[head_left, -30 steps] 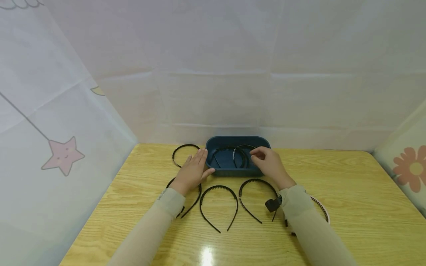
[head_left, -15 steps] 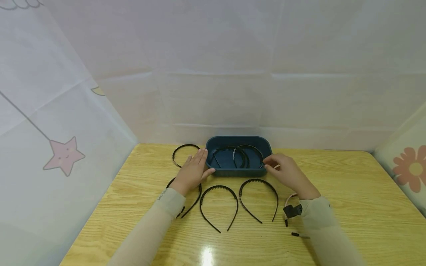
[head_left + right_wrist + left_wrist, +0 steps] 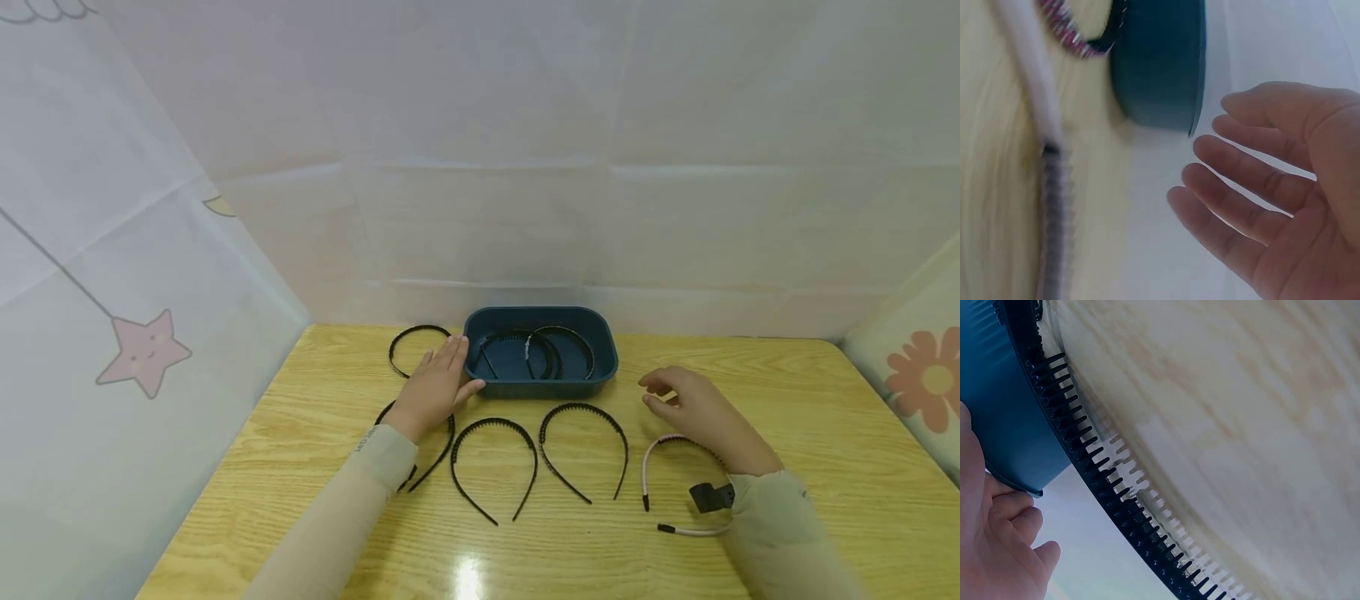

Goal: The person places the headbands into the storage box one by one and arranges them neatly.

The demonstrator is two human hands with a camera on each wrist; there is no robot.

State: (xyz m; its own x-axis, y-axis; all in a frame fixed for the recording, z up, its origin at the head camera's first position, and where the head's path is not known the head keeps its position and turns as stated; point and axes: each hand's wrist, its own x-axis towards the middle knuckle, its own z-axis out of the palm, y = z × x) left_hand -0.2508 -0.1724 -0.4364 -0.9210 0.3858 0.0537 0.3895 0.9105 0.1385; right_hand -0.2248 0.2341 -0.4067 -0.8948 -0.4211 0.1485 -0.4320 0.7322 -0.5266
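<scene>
A dark blue plastic bin stands at the back of the table with black toothed headbands inside. My left hand rests at its left side, fingers mostly straight and thumb at the front corner. In the left wrist view, fingertips lie along the bin wall. My right hand hangs to the right of the bin, fingers loosely bent and apart, holding nothing. Close by it lies a pink headband with black tips, partly hidden by the wrist.
Black headbands lie in front of the bin: one in the middle, one on the right, and one partly under the left arm. Another black headband is at the back left. A pale cloth wall rises behind the table.
My right hand has drawn away from the bin, rightward and toward me, leaving a black headband lying inside. More of the pink headband shows. The left hand has stayed put.
</scene>
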